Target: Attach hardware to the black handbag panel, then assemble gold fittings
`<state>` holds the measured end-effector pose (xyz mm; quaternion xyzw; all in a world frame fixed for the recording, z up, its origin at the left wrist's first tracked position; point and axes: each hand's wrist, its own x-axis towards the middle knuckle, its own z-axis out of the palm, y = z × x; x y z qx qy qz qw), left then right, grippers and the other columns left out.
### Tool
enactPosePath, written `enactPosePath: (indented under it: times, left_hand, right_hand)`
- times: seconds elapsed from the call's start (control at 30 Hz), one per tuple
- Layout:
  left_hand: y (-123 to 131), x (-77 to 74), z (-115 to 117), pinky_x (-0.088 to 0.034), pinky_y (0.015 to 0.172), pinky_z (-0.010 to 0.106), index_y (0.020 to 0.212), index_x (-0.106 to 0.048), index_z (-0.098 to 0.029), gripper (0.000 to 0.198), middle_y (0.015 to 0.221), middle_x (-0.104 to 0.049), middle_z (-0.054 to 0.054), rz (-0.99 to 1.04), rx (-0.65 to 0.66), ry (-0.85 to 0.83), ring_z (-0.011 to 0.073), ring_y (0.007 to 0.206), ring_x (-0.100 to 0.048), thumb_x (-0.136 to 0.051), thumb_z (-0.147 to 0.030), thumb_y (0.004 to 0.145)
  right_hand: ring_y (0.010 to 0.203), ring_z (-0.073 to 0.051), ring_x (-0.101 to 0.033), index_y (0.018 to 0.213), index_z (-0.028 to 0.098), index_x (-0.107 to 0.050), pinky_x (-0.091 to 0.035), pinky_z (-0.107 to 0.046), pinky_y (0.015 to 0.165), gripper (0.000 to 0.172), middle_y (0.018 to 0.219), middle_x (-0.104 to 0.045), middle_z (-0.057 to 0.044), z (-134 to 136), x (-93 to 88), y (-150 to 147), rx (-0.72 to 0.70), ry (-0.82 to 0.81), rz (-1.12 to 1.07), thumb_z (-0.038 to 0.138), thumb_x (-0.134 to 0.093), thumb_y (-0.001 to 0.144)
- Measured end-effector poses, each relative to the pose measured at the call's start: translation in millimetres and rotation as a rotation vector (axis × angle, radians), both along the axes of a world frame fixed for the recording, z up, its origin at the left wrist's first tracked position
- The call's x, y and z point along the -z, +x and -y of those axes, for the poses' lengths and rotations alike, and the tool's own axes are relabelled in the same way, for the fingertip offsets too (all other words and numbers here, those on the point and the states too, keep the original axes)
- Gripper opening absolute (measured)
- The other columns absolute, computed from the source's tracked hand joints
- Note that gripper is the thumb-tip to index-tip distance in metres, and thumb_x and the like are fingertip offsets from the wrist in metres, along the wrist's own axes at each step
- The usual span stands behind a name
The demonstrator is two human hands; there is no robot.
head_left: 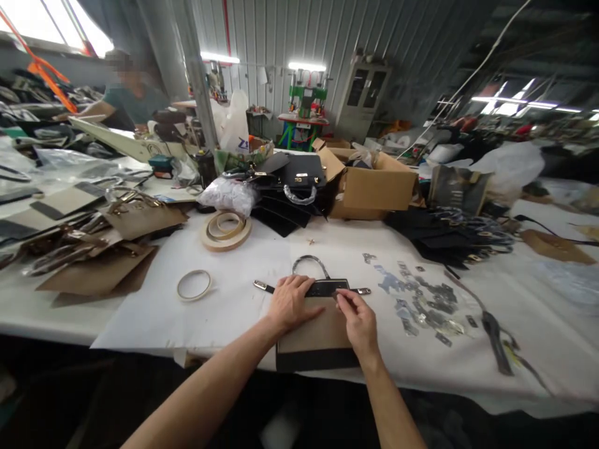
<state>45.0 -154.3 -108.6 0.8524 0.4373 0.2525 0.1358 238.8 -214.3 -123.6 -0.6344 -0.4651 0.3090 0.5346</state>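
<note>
A beige and black handbag panel (313, 333) lies flat at the table's front edge, its wrapped loop handle (312, 259) pointing away from me. From its top band, a strap with a metal end (262, 286) sticks out on the left and another (362, 291) on the right. My left hand (292, 304) rests on the panel with fingers spread, pressing near the black band. Over the band's right part, the thumb and fingers of my right hand (358, 317) are pinched together. Whatever is between those fingertips is too small to make out.
Small metal plates (425, 299) are scattered to the right, beside a black-handled tool with a cord (496, 343). Tape rolls (226, 231) and a single tape ring (193, 285) lie left. Brown bag pieces (98, 268), black bags (299, 171) and a cardboard box (377, 187) stand around. A person (128, 93) sits back left.
</note>
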Motion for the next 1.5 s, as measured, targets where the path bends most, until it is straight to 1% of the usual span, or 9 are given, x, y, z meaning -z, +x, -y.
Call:
enactPosePath:
  times: [0.1,0.2,0.33,0.47,0.6,0.73,0.97,1.33,1.5]
  left_hand:
    - [-0.7,3.4,-1.2,-0.040,0.110,0.046,0.138,-0.056,-0.025,0.070,0.133,-0.065,0.008,0.009,0.001,-0.002,0.0297,0.124,-0.056,-0.079,-0.056,0.080]
    - [-1.5,5.5,-2.1,-0.040,0.110,0.046,0.137,-0.056,-0.025,0.070,0.133,-0.065,0.008,0.014,-0.003,-0.006,0.0295,0.124,-0.056,-0.079,-0.056,0.079]
    - [-2.2,6.1,-1.8,-0.040,0.109,0.045,0.134,-0.058,-0.026,0.065,0.129,-0.067,0.007,0.022,-0.006,-0.020,0.0287,0.122,-0.058,-0.077,-0.059,0.080]
    - [-2.8,5.3,-1.0,-0.039,0.109,0.044,0.130,-0.060,-0.027,0.057,0.126,-0.068,0.006,0.042,-0.002,-0.020,0.0278,0.121,-0.058,-0.074,-0.056,0.084]
    - [-4.2,4.9,-1.2,-0.039,0.109,0.045,0.131,-0.059,-0.027,0.058,0.128,-0.067,0.006,0.041,0.007,-0.030,0.0283,0.122,-0.057,-0.074,-0.056,0.084]
    - [-6.0,5.5,-1.7,-0.039,0.108,0.045,0.131,-0.059,-0.026,0.058,0.128,-0.067,0.006,0.043,0.021,-0.034,0.0286,0.122,-0.057,-0.073,-0.057,0.084]
    - [-7.3,6.2,-1.1,-0.040,0.107,0.045,0.129,-0.060,-0.024,0.056,0.126,-0.068,0.007,0.049,0.024,-0.029,0.0287,0.122,-0.057,-0.072,-0.056,0.085]
    - [-7.3,6.3,-1.2,-0.039,0.107,0.044,0.128,-0.061,-0.024,0.055,0.127,-0.068,0.007,0.063,0.020,-0.040,0.0285,0.121,-0.058,-0.072,-0.056,0.085]
    - [-8.0,6.5,-1.5,-0.038,0.108,0.045,0.131,-0.060,-0.024,0.057,0.129,-0.068,0.007,0.064,0.027,-0.046,0.0287,0.122,-0.057,-0.071,-0.057,0.086]
  right_hand:
    - [0.076,-0.019,-0.067,0.110,0.020,-0.072,-0.057,-0.033,0.076,0.039,0.090,-0.074,-0.005,-9.2,-17.1,-4.3,-0.110,-0.021,0.047,0.052,-0.069,0.087]
    - [0.077,-0.019,-0.068,0.104,0.021,-0.072,-0.056,-0.033,0.079,0.034,0.089,-0.074,-0.004,-22.7,-34.2,-7.3,-0.216,-0.026,0.124,0.050,-0.068,0.088]
    - [0.081,-0.020,-0.070,0.097,0.022,-0.073,-0.055,-0.034,0.081,0.022,0.088,-0.075,-0.003,-38.8,-45.7,-7.2,-0.365,-0.097,0.304,0.042,-0.064,0.089]
    - [0.091,-0.020,-0.068,0.090,0.025,-0.074,-0.055,-0.034,0.085,0.015,0.098,-0.072,-0.004,-49.3,-43.0,-7.3,-0.442,-0.086,0.534,0.033,-0.063,0.088]
    - [0.103,-0.022,-0.066,0.086,0.024,-0.077,-0.058,-0.034,0.084,0.014,0.110,-0.066,-0.008,-57.0,-33.9,-6.6,-0.438,-0.072,0.493,0.032,-0.066,0.084]
    - [0.101,-0.021,-0.067,0.083,0.023,-0.077,-0.058,-0.033,0.085,0.012,0.108,-0.067,-0.007,-64.9,-28.1,-5.2,-0.446,-0.110,0.483,0.029,-0.067,0.083]
    - [0.095,-0.020,-0.067,0.082,0.024,-0.077,-0.053,-0.036,0.093,0.010,0.101,-0.071,-0.005,-74.3,-29.7,-5.6,-0.473,-0.134,0.637,0.023,-0.067,0.082]
    - [0.095,-0.021,-0.069,0.083,0.027,-0.080,-0.057,-0.034,0.087,0.013,0.102,-0.073,-0.005,-69.1,-36.2,-7.7,-0.471,-0.090,0.673,0.023,-0.068,0.081]
    - [0.097,-0.021,-0.070,0.084,0.026,-0.081,-0.057,-0.035,0.090,0.016,0.104,-0.073,-0.005,-68.6,-37.7,-5.1,-0.494,-0.081,0.684,0.020,-0.067,0.082]
